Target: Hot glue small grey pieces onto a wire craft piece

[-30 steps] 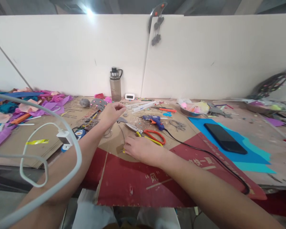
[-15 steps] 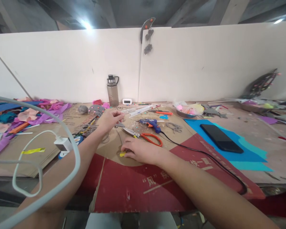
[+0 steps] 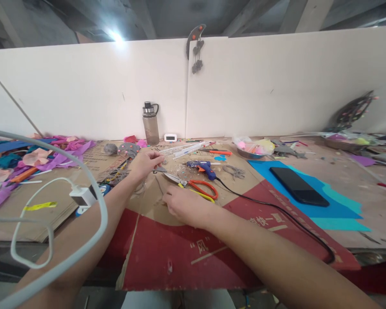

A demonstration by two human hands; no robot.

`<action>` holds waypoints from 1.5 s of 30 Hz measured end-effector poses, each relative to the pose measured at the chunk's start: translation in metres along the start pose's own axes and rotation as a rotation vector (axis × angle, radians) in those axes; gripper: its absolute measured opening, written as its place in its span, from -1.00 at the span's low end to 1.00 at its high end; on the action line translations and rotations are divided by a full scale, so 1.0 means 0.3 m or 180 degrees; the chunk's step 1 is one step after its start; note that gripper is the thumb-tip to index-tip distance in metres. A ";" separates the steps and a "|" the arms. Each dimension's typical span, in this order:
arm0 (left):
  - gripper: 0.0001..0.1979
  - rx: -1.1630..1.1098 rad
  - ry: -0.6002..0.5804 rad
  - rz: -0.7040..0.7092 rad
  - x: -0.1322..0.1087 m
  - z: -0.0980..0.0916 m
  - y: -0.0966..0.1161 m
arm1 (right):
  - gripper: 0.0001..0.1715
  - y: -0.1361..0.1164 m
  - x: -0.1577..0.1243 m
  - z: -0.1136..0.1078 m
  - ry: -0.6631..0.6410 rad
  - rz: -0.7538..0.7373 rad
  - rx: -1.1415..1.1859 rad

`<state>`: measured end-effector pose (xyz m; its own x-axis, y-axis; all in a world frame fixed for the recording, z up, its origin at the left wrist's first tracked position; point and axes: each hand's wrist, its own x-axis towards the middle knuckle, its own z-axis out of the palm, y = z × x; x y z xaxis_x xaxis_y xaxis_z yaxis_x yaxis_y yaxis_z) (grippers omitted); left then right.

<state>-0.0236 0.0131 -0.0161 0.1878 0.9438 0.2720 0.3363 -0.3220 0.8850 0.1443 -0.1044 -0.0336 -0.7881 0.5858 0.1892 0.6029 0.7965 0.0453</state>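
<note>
My left hand (image 3: 145, 163) is closed in a pinch over the cardboard, its fingertips just above a small grey piece (image 3: 160, 169). What it grips, if anything, is too small to tell. My right hand (image 3: 185, 207) rests low over the cardboard with curled fingers, and its fingertips are mostly hidden. A thin grey strip (image 3: 159, 185) runs towards those fingertips. Just beyond the right hand lie scissors (image 3: 203, 189) with orange and yellow handles, blades pointing left. Behind them is a blue hot glue gun (image 3: 203, 167), its black cord trailing right.
A black phone (image 3: 298, 186) lies on blue sheets at right. Grey cord (image 3: 234, 171), an orange-handled tool (image 3: 220, 152) and a bowl of scraps (image 3: 254, 150) sit farther back. A bottle (image 3: 151, 124) stands by the white board. A white cable (image 3: 101, 214) loops across the left foreground.
The yellow part under my right fingers no longer shows there; the yellow scissor handle now appears beside the orange one. My left hand has barely moved. The view has shifted slightly.
</note>
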 end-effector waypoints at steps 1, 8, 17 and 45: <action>-0.77 -0.0004 -0.0075 -0.0001 -0.009 0.008 0.013 | -0.79 0.005 -0.002 -0.008 -0.0002 0.0095 0.0133; -0.74 0.0127 -0.0609 0.0119 -0.062 0.042 0.092 | -0.79 0.066 -0.018 -0.056 0.0443 0.0921 0.1001; -0.71 -0.0069 -0.1451 0.0109 -0.075 0.052 0.107 | -0.79 0.163 -0.036 -0.064 0.0995 0.1681 0.1759; -0.68 -0.1805 -0.0938 -0.0637 -0.065 0.074 0.078 | -0.65 0.187 -0.026 -0.055 0.2051 0.2049 0.2629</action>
<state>0.0010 -0.0144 -0.0090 0.4435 0.8955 0.0386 -0.1311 0.0222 0.9911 0.1864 -0.0666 -0.0164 -0.0296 0.9125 0.4080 0.4150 0.3826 -0.8255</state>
